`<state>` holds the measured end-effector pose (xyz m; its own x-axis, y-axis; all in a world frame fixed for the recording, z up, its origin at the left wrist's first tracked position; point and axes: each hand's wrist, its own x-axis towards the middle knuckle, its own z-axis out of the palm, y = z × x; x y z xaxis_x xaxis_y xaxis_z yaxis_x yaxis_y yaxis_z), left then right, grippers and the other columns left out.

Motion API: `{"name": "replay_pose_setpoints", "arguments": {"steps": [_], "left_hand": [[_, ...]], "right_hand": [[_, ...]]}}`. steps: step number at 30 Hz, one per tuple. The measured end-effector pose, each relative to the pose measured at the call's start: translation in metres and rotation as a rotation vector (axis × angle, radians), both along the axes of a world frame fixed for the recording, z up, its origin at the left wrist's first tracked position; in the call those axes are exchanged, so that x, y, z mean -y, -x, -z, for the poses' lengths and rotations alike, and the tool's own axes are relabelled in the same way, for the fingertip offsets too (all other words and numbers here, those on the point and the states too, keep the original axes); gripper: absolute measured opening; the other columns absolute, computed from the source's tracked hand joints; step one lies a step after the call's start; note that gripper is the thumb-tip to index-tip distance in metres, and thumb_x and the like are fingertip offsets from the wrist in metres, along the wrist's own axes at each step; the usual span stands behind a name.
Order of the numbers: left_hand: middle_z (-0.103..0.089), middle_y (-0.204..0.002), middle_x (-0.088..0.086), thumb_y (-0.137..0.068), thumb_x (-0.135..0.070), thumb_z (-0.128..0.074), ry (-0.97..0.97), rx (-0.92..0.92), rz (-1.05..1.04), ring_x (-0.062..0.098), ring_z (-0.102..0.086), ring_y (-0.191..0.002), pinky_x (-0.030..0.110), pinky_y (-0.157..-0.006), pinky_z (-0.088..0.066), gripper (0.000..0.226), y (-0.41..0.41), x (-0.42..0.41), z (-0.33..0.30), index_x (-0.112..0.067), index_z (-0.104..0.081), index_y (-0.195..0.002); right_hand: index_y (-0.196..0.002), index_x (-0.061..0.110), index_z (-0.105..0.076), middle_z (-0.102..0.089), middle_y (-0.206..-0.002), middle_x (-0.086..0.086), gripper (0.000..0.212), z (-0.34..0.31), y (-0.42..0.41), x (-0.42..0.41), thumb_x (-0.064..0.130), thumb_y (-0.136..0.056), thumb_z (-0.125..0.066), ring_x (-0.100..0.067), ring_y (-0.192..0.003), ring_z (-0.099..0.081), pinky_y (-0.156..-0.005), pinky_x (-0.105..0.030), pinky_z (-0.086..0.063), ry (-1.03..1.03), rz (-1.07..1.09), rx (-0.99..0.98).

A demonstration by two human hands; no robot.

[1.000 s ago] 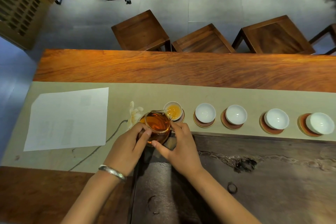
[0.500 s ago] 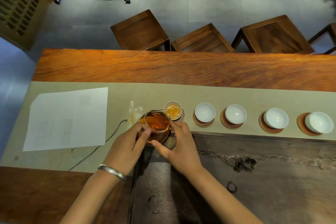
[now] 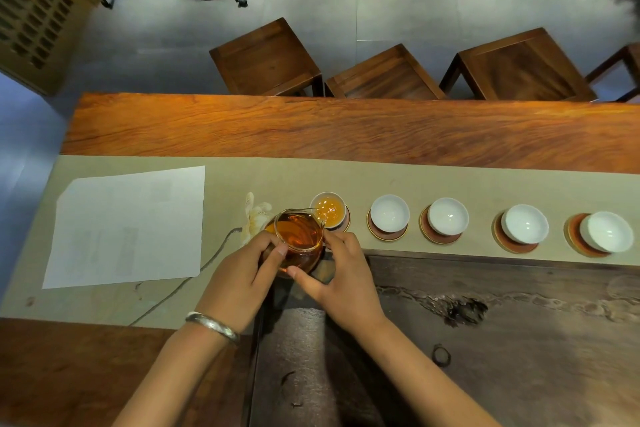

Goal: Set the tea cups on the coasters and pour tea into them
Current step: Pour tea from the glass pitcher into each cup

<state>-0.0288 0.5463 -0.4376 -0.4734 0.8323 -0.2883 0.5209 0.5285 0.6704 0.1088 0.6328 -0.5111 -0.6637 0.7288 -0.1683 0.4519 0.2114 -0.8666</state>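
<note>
Tea cups: five white ones stand in a row on round coasters along the beige runner (image 3: 450, 180), so the placing step looks done. The first cup (image 3: 328, 210), leftmost, holds amber tea; the second cup (image 3: 390, 218), third cup (image 3: 447, 220), fourth cup (image 3: 525, 228) and fifth cup (image 3: 606, 231) show only white inside. The glass pitcher (image 3: 298, 236) of tea sits just in front of the first cup, tilted with its spout over that cup's near rim; whether a stream is running is hard to make out. The left hand (image 3: 242, 277) wraps its fingers round the pitcher's left wall; the right hand (image 3: 341, 270) pinches its right side between thumb and fingers. Judgement: step in hand is the pour into the first cup, four pours remaining. Next move calls for levelling the pitcher and shifting it right to the second cup without dripping on the runner. The pitcher looks fairly full, so a small tilt should do.
</note>
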Motion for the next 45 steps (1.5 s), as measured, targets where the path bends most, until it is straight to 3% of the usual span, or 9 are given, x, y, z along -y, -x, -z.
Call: {"name": "replay_pose_setpoints", "arguments": {"steps": [10,17,27,32,35,42,45], "left_hand": [[-0.062,-0.069,-0.010,-0.086,-0.052,-0.034,0.009,-0.015,0.007,0.000,-0.059,-0.065,0.019,-0.055,-0.038,0.017,0.000,0.000,0.000,-0.043,-0.047,-0.078],[-0.062,-0.070,-0.009,-0.092,-0.041,-0.041,0.020,-0.036,0.011,0.004,-0.060,-0.065,0.028,-0.058,-0.047,0.014,0.002,0.001,0.002,-0.043,-0.047,-0.080],[-0.060,-0.067,-0.011,-0.082,-0.058,-0.030,-0.002,-0.014,0.010,-0.002,-0.058,-0.070,0.019,-0.053,-0.037,0.022,0.002,0.001,0.002,-0.044,-0.047,-0.079],[-0.060,-0.068,-0.011,-0.080,-0.059,-0.029,-0.016,0.003,-0.006,-0.002,-0.058,-0.070,0.020,-0.054,-0.037,0.025,0.001,0.003,0.002,-0.042,-0.048,-0.080],[-0.059,-0.067,-0.011,-0.082,-0.056,-0.029,-0.024,0.009,-0.023,-0.001,-0.057,-0.070,0.020,-0.055,-0.038,0.025,-0.001,0.006,0.003,-0.041,-0.048,-0.081],[-0.060,-0.074,-0.009,-0.091,-0.054,-0.031,-0.065,0.019,-0.052,0.006,-0.061,-0.072,0.029,-0.062,-0.048,0.024,-0.002,0.015,0.006,-0.041,-0.048,-0.081],[-0.061,-0.077,-0.010,-0.088,-0.052,-0.033,-0.077,0.026,-0.054,0.009,-0.064,-0.076,0.034,-0.065,-0.051,0.019,-0.001,0.016,0.005,-0.043,-0.048,-0.082]], "right_hand": [[-0.136,0.031,-0.046,-0.044,-0.127,0.012,0.076,0.000,0.000,0.000,0.069,-0.073,-0.062,0.002,-0.121,-0.041,-0.102,-0.012,-0.037,-0.001,-0.010,0.005],[-0.135,0.029,-0.048,-0.045,-0.126,0.012,0.076,-0.002,0.000,0.000,0.069,-0.073,-0.062,0.001,-0.121,-0.041,-0.102,-0.011,-0.035,-0.001,-0.009,0.008],[-0.135,0.027,-0.048,-0.045,-0.125,0.011,0.076,-0.002,0.000,0.000,0.069,-0.073,-0.060,0.001,-0.119,-0.041,-0.097,-0.002,-0.029,-0.011,-0.011,0.004],[-0.136,0.029,-0.046,-0.044,-0.126,0.012,0.077,-0.002,-0.001,0.001,0.069,-0.072,-0.063,0.002,-0.120,-0.041,-0.098,-0.004,-0.030,-0.001,-0.011,-0.003],[-0.137,0.028,-0.044,-0.044,-0.126,0.011,0.081,-0.002,0.000,0.001,0.070,-0.071,-0.063,-0.002,-0.120,-0.043,-0.100,-0.012,-0.037,-0.016,-0.004,-0.007],[-0.139,0.028,-0.042,-0.043,-0.127,0.012,0.084,-0.005,0.000,0.000,0.068,-0.070,-0.067,0.002,-0.119,-0.043,-0.096,-0.006,-0.037,-0.058,-0.002,-0.020],[-0.139,0.027,-0.042,-0.043,-0.128,0.011,0.084,-0.009,0.000,0.000,0.067,-0.070,-0.069,0.000,-0.120,-0.043,-0.097,-0.011,-0.040,-0.068,0.004,-0.017]]}}
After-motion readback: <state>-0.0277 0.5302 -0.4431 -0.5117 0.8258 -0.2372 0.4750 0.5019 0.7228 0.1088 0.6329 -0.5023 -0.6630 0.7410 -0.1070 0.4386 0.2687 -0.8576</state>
